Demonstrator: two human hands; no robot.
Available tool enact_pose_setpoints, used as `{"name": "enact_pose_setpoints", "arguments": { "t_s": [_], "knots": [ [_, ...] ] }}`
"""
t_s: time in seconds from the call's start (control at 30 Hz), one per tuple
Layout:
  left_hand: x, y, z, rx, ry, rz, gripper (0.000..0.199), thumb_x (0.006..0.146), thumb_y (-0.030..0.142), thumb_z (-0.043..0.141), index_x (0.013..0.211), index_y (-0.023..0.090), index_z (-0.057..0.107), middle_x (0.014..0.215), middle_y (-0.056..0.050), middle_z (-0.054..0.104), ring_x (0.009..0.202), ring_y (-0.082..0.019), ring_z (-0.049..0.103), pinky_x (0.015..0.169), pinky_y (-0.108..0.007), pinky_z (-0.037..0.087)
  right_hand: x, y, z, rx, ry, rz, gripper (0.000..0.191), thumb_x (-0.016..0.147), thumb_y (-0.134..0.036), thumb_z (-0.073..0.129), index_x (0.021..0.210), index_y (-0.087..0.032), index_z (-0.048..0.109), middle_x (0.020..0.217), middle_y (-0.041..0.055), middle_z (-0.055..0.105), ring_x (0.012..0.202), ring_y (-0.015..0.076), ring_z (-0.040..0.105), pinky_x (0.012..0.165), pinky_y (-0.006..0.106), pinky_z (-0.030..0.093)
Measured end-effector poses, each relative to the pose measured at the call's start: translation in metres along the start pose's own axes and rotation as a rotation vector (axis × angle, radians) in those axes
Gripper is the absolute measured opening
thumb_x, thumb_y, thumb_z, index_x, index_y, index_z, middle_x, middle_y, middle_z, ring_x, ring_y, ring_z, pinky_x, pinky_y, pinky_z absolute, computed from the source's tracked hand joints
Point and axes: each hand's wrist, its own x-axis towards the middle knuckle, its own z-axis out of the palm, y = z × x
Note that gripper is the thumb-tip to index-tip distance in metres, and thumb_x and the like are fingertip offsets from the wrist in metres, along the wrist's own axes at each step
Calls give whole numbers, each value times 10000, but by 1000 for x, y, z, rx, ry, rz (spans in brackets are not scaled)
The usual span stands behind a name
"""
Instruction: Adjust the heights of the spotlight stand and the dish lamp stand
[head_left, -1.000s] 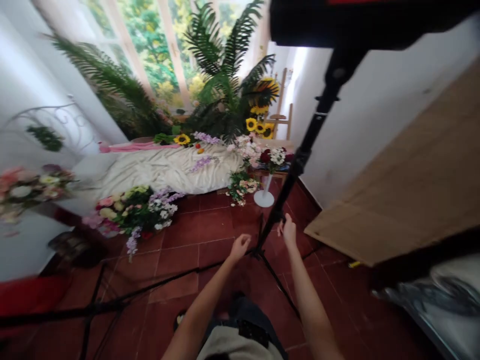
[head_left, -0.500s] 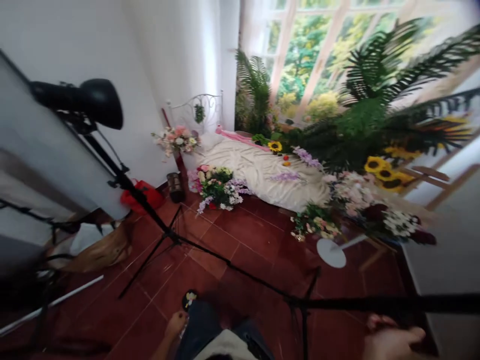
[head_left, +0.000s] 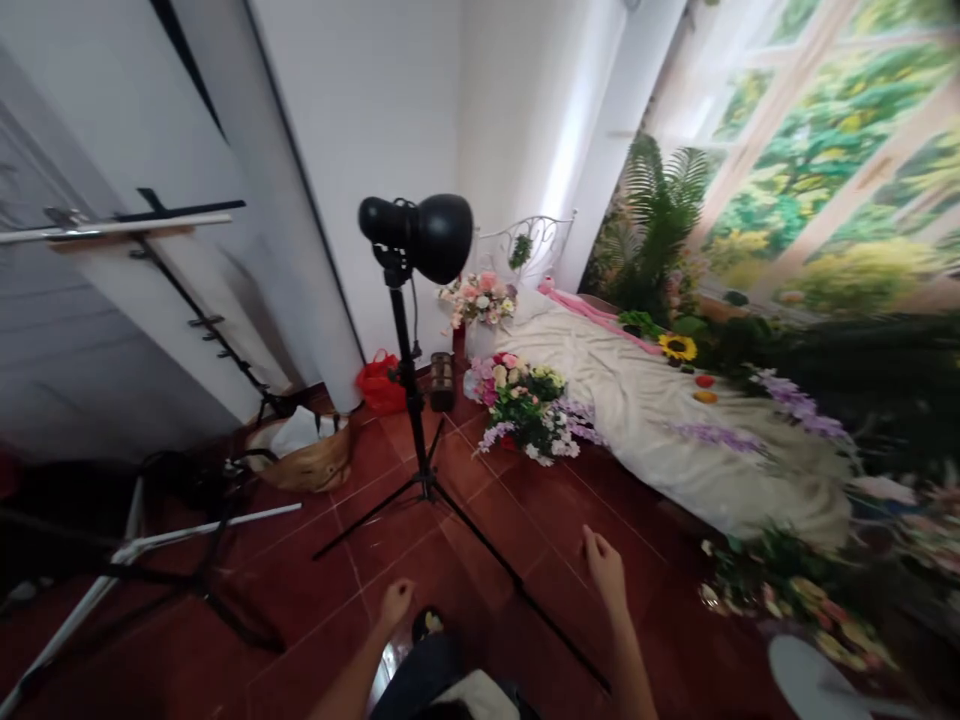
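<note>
My left hand [head_left: 397,602] is low in the middle of the view, above the tiled floor, with its fingers curled in and nothing visible in them. To the right, my right hand [head_left: 604,565] reaches forward over the floor, loosely bent, fingers partly apart and holding nothing. Between and beyond both hands stands a black lamp [head_left: 442,238] on a black tripod stand [head_left: 409,390], whose legs spread over the tiles. One long leg runs toward me between my hands. Neither hand touches the stand.
A draped bed [head_left: 660,440] with a flower bouquet [head_left: 525,405] beside it lies to the right. Behind the stand are a red bag [head_left: 381,382] and a wicker basket [head_left: 311,465]. White and black stand legs [head_left: 202,530] spread at left. A white round base [head_left: 814,680] is lower right.
The view has turned left, so the lamp and bed appear further right. My right hand has come in from the far right edge to the middle. The dark pole at right is out of view.
</note>
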Motion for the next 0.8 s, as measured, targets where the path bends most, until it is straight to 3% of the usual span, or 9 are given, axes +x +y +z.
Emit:
{"name": "enact_pose_setpoints", "arguments": {
  "t_s": [0.17,0.3,0.37,0.5,0.6,0.7,0.8],
  "knots": [
    [70,49,-36,-218,-62,219,228,674,347,528,663,149,640,622,-33,654,645,-190,629,660,-308,486,29,-80,123,-48,-341,-258,533,805,-633,340,550,-197,507,537,22,570,537,158,543,559,247,408],
    [115,107,-63,-317,-18,370,265,730,350,504,785,125,633,708,-49,664,673,-162,612,714,-306,478,43,-120,190,-89,-665,-397,444,841,-544,339,622,-201,518,580,16,606,545,151,564,563,241,428],
    [130,142,-78,-338,35,439,248,735,343,535,816,129,630,778,-60,671,748,-162,616,769,-308,472,57,-136,214,-113,-758,-458,367,853,-478,362,683,-198,528,587,3,605,550,144,571,572,238,434],
    [148,208,-103,-397,120,580,208,750,293,569,887,145,619,911,-77,661,841,-149,608,844,-310,456,103,-174,256,-221,-718,-554,205,844,-359,437,900,-191,541,699,3,631,656,146,606,644,251,457],
    [156,245,-114,-389,179,690,254,748,283,596,972,162,602,1012,-88,637,909,-155,596,893,-333,442,141,-210,285,-315,-660,-648,242,817,-262,498,1040,-171,521,845,44,649,776,146,617,730,260,460],
    [165,272,-115,-362,236,789,343,746,306,613,1059,173,576,1125,-106,599,1052,-183,555,977,-368,390,169,-244,311,-470,-682,-767,320,789,-189,536,1105,-143,510,968,92,646,898,154,608,835,270,433],
    [179,294,-107,-381,232,782,398,721,319,647,1077,163,563,1130,-118,603,1060,-201,559,978,-388,393,189,-270,331,-638,-764,-845,345,760,-185,584,1099,-145,531,1013,110,648,928,173,612,825,264,436]
  ]
}}
